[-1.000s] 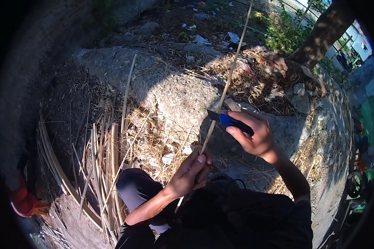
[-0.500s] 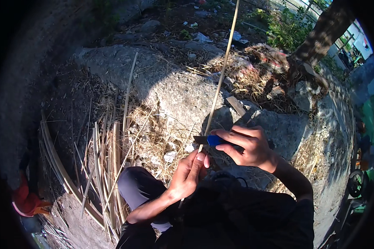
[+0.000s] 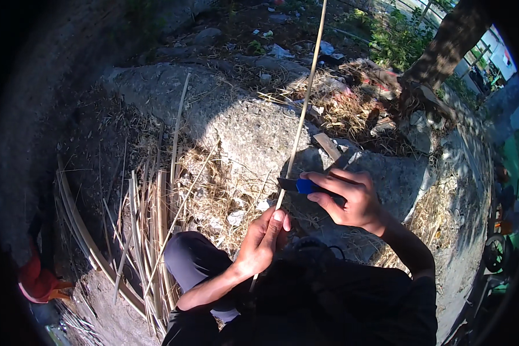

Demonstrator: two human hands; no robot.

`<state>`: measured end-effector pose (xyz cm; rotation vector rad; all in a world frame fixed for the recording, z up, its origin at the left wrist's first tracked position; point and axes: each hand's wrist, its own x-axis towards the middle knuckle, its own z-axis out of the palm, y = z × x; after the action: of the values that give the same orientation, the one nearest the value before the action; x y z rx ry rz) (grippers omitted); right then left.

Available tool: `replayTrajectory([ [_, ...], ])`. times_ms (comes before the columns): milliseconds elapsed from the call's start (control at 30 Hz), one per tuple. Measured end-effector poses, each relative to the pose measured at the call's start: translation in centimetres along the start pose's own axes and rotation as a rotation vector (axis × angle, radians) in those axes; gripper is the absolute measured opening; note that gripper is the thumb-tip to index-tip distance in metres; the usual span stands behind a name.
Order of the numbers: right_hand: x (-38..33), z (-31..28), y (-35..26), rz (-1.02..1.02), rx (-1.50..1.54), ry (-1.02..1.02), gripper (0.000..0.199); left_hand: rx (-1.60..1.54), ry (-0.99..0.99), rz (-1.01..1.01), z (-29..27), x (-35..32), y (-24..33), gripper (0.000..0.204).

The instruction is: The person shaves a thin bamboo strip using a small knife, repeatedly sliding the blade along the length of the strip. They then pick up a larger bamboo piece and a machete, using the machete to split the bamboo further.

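A long thin pale strip [image 3: 305,104], looking like split bamboo or cane, slants up and away from my lap past the top of the view. My left hand [image 3: 263,239] is closed around its lower part, thumb pressed along it, and a short end shows below the fist. In my right hand [image 3: 352,199] is a knife [image 3: 305,185] with a blue handle and a dark blade. The blade lies across the strip a little above my left thumb and seems to touch it. My right fingers are wrapped round the handle.
A pile of long pale strips [image 3: 161,230] lies left of my knee [image 3: 193,259]. Ahead is a rough concrete ledge [image 3: 254,130] with dry shavings [image 3: 219,196] and a flat wood piece [image 3: 327,147]. A tree trunk [image 3: 447,46] stands far right. Someone's red clothing [image 3: 36,279] shows at far left.
The knife and my right hand have moved slightly up along the strip and to the right. The strip's top has tilted a little left. My left hand stays almost in place.
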<state>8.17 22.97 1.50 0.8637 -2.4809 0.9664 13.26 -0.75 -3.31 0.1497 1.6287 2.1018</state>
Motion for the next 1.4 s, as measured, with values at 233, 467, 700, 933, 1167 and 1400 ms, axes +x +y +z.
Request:
replayTrajectory([
  [233, -1.0, 1.6, -1.5, -0.035, -0.058, -0.043, 0.038, -0.021, -0.030, -0.002, 0.1, -0.4, 0.7, 0.039],
  [467, -0.9, 1.6, -1.6, -0.049, -0.108, -0.017, 0.036, -0.411, -0.217, -0.111, -0.5, 0.2, 0.8, 0.037],
  [700, -0.5, 1.5, -0.8, -0.042, -0.180, -0.041, 0.030, -0.455, -0.202, -0.172, -0.4, 0.2, 1.3, 0.036],
  [933, 1.0, -0.9, 4.1, 0.223, -0.095, 0.193, 0.022, -0.347, -0.126, -0.142, -0.3, 0.1, 0.0, 0.039],
  [1167, 0.6, 2.0, 1.7, 0.441, 0.454, 0.176, 0.025, 0.103, 0.119, 0.051, 0.2, 1.5, -0.4, 0.033],
  [1400, 2.2, 1.9, 1.2, 0.637, 0.666, -0.024, 0.031, 0.429, 0.085, 0.179, 1.0, 1.1, -0.8, 0.023],
])
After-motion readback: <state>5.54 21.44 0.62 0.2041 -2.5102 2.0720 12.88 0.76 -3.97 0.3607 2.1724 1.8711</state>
